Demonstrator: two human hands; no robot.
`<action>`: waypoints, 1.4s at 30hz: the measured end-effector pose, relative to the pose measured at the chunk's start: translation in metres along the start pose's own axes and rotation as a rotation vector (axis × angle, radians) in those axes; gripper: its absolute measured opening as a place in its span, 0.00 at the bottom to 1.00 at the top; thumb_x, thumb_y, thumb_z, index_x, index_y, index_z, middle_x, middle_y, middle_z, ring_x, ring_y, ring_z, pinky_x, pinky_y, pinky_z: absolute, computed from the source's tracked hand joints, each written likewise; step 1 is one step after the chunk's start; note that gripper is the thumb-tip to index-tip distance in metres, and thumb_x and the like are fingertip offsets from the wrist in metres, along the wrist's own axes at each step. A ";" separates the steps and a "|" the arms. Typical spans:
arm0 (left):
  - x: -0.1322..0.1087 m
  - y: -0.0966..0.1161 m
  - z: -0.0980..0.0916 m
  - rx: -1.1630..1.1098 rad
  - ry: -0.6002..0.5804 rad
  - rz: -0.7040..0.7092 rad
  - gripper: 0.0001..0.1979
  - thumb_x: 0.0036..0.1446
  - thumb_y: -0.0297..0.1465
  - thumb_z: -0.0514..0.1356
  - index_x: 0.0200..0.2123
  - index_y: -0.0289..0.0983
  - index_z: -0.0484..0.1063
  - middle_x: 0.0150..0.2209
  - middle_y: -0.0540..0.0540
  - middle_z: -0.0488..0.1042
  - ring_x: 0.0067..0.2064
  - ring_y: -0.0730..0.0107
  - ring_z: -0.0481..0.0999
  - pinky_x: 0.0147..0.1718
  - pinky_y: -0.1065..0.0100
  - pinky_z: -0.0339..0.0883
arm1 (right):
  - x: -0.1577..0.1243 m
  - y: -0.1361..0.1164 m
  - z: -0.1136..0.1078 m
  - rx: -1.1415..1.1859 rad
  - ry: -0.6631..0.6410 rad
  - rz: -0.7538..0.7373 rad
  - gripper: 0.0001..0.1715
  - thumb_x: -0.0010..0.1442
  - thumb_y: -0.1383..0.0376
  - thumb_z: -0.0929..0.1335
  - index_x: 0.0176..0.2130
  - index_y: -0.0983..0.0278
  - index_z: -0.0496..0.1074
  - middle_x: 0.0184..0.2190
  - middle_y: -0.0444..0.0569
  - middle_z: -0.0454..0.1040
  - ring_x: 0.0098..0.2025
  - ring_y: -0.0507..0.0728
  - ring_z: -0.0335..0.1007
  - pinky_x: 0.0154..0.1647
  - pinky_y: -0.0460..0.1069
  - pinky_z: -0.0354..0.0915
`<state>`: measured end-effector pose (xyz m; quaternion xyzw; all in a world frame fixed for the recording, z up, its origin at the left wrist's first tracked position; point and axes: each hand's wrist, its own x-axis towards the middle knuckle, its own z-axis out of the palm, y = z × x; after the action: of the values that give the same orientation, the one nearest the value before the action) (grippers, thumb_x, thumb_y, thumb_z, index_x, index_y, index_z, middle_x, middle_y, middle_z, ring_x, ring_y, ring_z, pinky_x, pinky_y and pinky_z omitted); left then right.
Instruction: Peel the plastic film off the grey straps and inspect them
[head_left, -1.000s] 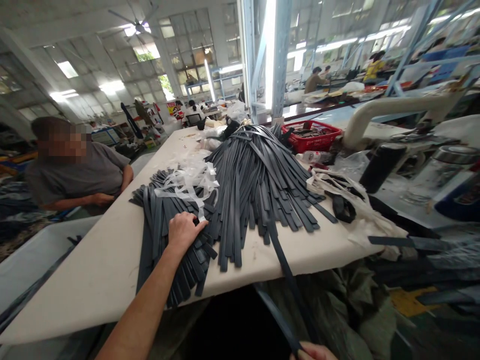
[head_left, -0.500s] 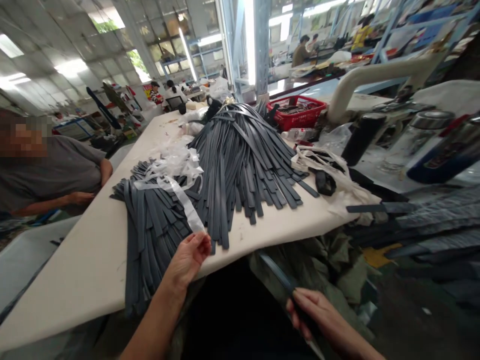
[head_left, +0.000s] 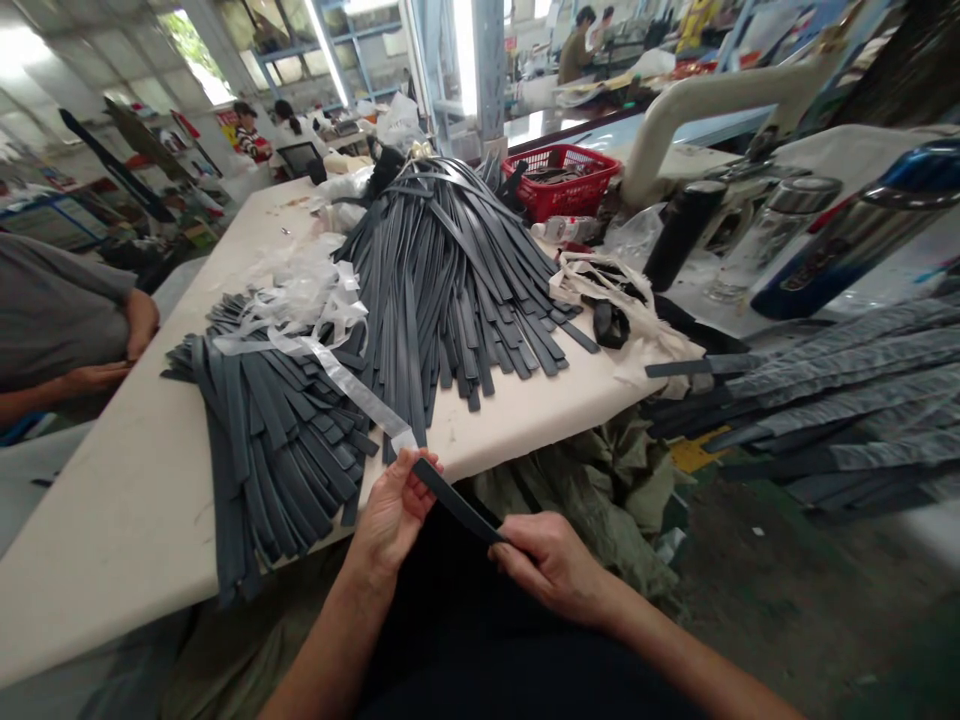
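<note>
1. Left hand (head_left: pixel 397 505): fingers pinched at the near end of a translucent ribbon (head_left: pixel 360 390) and the tip of a dark strap (head_left: pixel 457 500). Risk: a loose pinch lets ribbon or strap tip slide out.
2. Right hand (head_left: pixel 551 565): closed around the strap, to the near right of the left hand. Strap spans between both hands, just off the table's (head_left: pixel 112 480) near edge. A hard pull could drag the tip free.
3. Ribbon runs far left into a white tangle (head_left: pixel 300 295) on the left strip pile (head_left: pixel 277 430). Snag likely if tugged; it could knot, or pull strips out of line.
4. Left pile reaches the near edge; a forearm bump could tip strips off. Larger strip bundle (head_left: pixel 465 270), just right, could catch the ribbon too.
5. Ribbon end against strap tip: exact contact hidden by fingers, can't tell alignment. Ribbon looks thin, might twist or crease.
</note>
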<state>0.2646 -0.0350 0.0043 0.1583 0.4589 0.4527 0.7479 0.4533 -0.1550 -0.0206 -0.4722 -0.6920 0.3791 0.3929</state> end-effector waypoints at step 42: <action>-0.008 -0.081 -0.023 0.255 -0.096 -0.050 0.26 0.39 0.46 0.76 0.36 0.33 0.82 0.39 0.38 0.82 0.40 0.66 0.77 0.41 0.68 0.70 | -0.078 0.083 0.017 0.282 -0.054 0.524 0.34 0.67 0.40 0.57 0.33 0.65 0.70 0.22 0.45 0.69 0.23 0.53 0.65 0.25 0.47 0.59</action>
<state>0.2871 -0.0893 -0.0559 0.2619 0.4803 0.3640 0.7538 0.4869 -0.2098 -0.1162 -0.5653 -0.4975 0.5721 0.3250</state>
